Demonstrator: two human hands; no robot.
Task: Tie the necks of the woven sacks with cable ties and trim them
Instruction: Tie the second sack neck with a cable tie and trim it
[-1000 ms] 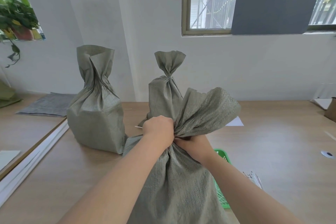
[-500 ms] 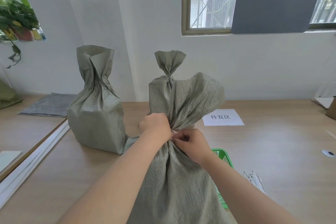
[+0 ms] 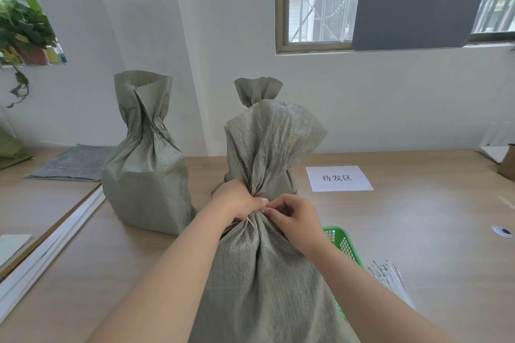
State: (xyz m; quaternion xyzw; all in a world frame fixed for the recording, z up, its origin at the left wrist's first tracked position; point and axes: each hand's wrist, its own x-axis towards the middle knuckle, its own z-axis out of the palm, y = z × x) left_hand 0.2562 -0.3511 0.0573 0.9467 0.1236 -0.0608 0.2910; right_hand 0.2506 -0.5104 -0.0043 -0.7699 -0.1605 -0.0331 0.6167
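Observation:
A grey-green woven sack stands right in front of me with its neck gathered and its top flaring upward. My left hand grips the bunched neck from the left. My right hand pinches at the neck from the right, where a thin pale strip, probably a cable tie, pokes out below my left fingers. A second sack with a cinched neck stands behind the near one, mostly hidden. Further left stands a third sack, its neck twisted and its mouth open.
A green plastic basket sits behind the near sack at the right. Loose white cable ties lie on the wooden table beside it. A paper label lies further back. Folded grey sacking lies at the left.
The sack's flared top has swung from tilting right to standing upright. My right hand has come round from under the neck to pinch at its right side. The paper label is now uncovered.

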